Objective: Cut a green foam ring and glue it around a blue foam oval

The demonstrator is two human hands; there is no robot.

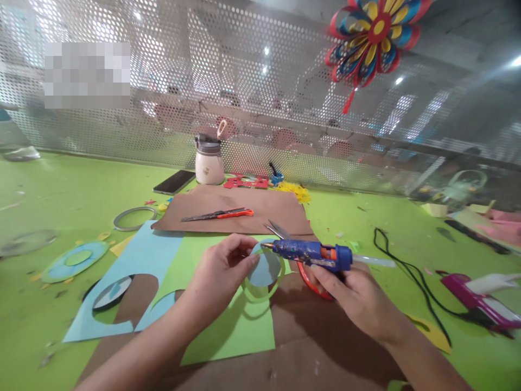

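My left hand [228,266] pinches a light blue paper disc [264,274] with a green paper ring [260,297] around it, held above the sheets. In my right hand [362,301] is a blue hot glue gun [305,251], a clear glue stick jutting from its rear. Its metal nozzle points left and sits at the upper edge of the disc; whether it touches, I cannot tell. Below lie a green paper sheet [232,339] and a cut light blue sheet [158,247]. Red-handled scissors [313,285] rest partly hidden behind the glue gun.
An orange craft knife [228,213] lies on brown card [195,198]. Behind stand a white jar [209,165] and a phone [174,182]. Left are a tape roll [134,218] and a blue-green paper ring [75,260]. A black cord [407,271] and magenta tool [476,298] lie right.
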